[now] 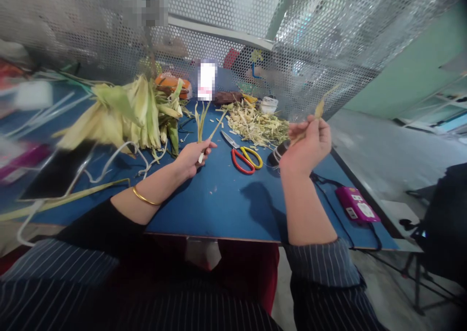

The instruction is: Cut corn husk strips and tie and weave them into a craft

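Note:
My left hand (195, 157) is closed around the lower end of a small bunch of corn husk strips (200, 122), their tips fanning upward. Raised above the table's right side, my right hand (309, 144) pinches a pale, thin piece of corn husk (320, 108). Between the two hands lie scissors (242, 159) with one red and one yellow handle, blades pointing away to the left. Behind them is a heap of husk scraps (253, 122). A dark spool (278, 153) wound with pale thread is partly hidden behind my right wrist.
A large pile of corn husks (134, 112) covers the left of the blue table (219, 209). Near it are a dark tablet-like device (54, 170) and a white cable (109, 163). A purple box (357, 204) with cords sits at the right edge. Perforated metal mesh (233, 10) rises behind.

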`<state>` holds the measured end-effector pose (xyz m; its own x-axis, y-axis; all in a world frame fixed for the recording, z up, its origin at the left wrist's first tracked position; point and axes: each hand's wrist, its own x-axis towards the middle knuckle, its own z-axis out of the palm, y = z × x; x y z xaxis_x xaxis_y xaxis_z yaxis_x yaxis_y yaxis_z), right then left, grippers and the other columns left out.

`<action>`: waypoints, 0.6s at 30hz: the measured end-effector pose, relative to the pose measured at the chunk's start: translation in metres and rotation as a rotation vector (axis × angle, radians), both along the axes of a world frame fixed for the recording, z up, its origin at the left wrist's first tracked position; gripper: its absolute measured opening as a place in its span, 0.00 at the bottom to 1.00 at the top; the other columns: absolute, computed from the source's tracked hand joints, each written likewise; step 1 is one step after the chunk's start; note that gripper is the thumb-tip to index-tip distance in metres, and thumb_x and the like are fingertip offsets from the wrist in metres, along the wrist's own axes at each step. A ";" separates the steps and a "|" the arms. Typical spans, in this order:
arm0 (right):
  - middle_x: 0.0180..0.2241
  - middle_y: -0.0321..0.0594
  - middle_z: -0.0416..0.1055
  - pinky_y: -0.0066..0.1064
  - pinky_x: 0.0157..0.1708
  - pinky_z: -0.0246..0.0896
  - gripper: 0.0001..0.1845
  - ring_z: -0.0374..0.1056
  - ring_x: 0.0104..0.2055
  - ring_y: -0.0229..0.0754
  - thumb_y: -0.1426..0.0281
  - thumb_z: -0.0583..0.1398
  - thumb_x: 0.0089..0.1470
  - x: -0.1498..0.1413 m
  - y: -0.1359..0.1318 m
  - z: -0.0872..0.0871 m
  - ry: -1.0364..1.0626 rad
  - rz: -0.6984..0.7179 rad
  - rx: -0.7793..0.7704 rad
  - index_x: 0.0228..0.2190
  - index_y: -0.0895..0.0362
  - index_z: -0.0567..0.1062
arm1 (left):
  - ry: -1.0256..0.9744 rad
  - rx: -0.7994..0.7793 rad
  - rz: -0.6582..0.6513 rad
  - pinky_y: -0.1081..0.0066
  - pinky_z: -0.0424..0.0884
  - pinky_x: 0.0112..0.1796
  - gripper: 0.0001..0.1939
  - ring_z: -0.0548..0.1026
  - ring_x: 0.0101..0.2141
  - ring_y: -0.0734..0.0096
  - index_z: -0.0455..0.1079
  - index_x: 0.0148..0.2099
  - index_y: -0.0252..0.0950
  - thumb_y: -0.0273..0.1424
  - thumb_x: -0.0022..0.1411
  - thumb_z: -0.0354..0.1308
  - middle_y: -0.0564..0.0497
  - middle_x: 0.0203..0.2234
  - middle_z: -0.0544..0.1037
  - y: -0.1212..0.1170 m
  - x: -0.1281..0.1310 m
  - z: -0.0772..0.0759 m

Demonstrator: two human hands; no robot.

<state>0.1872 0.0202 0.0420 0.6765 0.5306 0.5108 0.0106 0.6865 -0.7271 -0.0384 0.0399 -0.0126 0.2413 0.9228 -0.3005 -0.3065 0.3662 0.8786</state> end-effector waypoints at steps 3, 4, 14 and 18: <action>0.26 0.31 0.69 0.28 0.31 0.63 0.05 0.70 0.29 0.33 0.66 0.56 0.54 -0.019 -0.004 -0.014 -0.127 0.120 -0.121 0.31 0.53 0.71 | -0.023 0.019 -0.025 0.80 0.48 0.14 0.09 0.60 0.16 0.85 0.75 0.33 0.32 0.31 0.61 0.57 0.53 0.22 0.67 -0.003 0.002 0.002; 0.28 0.32 0.70 0.27 0.30 0.63 0.05 0.70 0.30 0.33 0.66 0.57 0.53 -0.027 -0.006 -0.020 -0.167 0.194 -0.185 0.30 0.53 0.72 | -0.030 0.028 -0.036 0.80 0.50 0.14 0.08 0.61 0.17 0.85 0.76 0.35 0.32 0.31 0.61 0.57 0.52 0.24 0.69 -0.004 0.003 0.003; 0.23 0.32 0.72 0.27 0.30 0.63 0.04 0.67 0.26 0.34 0.67 0.62 0.48 -0.067 -0.023 -0.049 -0.420 0.512 -0.536 0.29 0.55 0.73 | -0.142 -0.018 -0.037 0.81 0.59 0.17 0.05 0.65 0.16 0.83 0.76 0.36 0.31 0.27 0.58 0.61 0.53 0.19 0.73 -0.016 0.017 0.007; 0.24 0.33 0.72 0.27 0.30 0.63 0.05 0.66 0.25 0.33 0.67 0.61 0.49 -0.069 -0.021 -0.057 -0.463 0.533 -0.533 0.26 0.55 0.71 | -0.215 0.012 -0.082 0.79 0.66 0.22 0.07 0.69 0.19 0.80 0.76 0.39 0.31 0.28 0.58 0.60 0.51 0.21 0.75 -0.020 0.023 0.002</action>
<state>0.1179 -0.0005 -0.0155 0.0584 0.9619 0.2672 0.1583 0.2553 -0.9538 -0.0151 0.0199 -0.0108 0.3733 0.9005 -0.2230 -0.4567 0.3876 0.8008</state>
